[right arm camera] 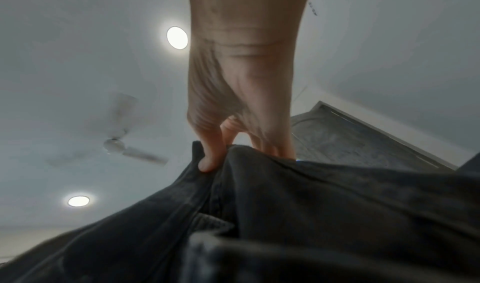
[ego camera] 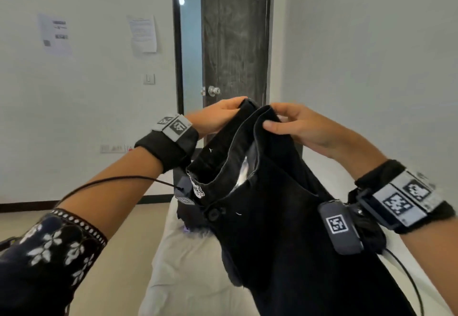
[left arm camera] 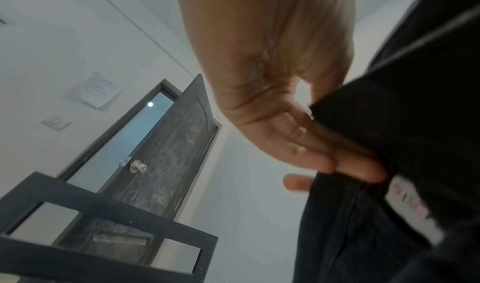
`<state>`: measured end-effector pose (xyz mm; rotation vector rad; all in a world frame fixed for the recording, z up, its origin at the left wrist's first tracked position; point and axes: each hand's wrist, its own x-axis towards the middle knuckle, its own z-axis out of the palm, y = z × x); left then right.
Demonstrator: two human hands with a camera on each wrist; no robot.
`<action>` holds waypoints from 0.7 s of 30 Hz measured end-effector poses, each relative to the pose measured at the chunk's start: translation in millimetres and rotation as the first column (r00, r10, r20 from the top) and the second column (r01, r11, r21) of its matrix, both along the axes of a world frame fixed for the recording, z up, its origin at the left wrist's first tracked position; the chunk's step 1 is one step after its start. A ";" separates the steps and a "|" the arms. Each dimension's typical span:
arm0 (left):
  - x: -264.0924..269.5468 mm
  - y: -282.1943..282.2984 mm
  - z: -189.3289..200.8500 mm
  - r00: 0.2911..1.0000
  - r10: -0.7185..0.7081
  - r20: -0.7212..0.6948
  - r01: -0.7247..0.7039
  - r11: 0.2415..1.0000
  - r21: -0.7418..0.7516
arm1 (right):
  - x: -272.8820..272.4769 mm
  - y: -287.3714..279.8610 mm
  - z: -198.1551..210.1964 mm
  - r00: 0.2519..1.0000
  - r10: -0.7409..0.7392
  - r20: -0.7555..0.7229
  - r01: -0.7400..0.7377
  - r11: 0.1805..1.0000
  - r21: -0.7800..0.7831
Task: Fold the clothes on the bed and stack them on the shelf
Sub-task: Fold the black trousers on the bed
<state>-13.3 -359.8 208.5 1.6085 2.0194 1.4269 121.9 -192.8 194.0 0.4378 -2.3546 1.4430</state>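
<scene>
Black trousers (ego camera: 285, 216) held up by the waistband over the bed (ego camera: 188, 266), still unfolded.

Both hands pinch the waistband close together at chest height: the left hand (ego camera: 218, 117) has its fingers curled over the far edge, with the thumb on the near side as the left wrist view shows, and the right hand (ego camera: 295, 124) clamps a fold of cloth between thumb and fingers. The waist gapes open, the button (ego camera: 214, 212) faces the wearer, and the legs hang down toward the mattress. By my reading this is the straightening step before the first fold. Next the hands would need to spread apart along the waistband and bring the two legs together (their lower ends are out of sight), then lay the garment flat on the bed. A dark shelf frame (left arm camera: 103, 236) stands near the door (ego camera: 235, 43).
</scene>
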 end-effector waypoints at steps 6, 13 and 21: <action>-8.0 -1.7 -21.0 0.966 0.035 0.257 0.018 0.979 -0.204 | -23.1 9.0 -32.9 0.987 -0.154 0.036 0.151 0.987 0.062; -13.2 -38.2 -51.7 0.987 0.141 -0.074 -0.155 0.738 -0.657 | -48.6 5.9 -72.7 0.934 -0.358 -0.017 0.358 0.931 0.065; -44.6 -7.6 -107.6 0.852 0.288 -0.437 -0.423 0.871 -0.250 | -68.7 -5.8 -98.3 0.957 -0.287 -0.048 0.282 0.955 -0.093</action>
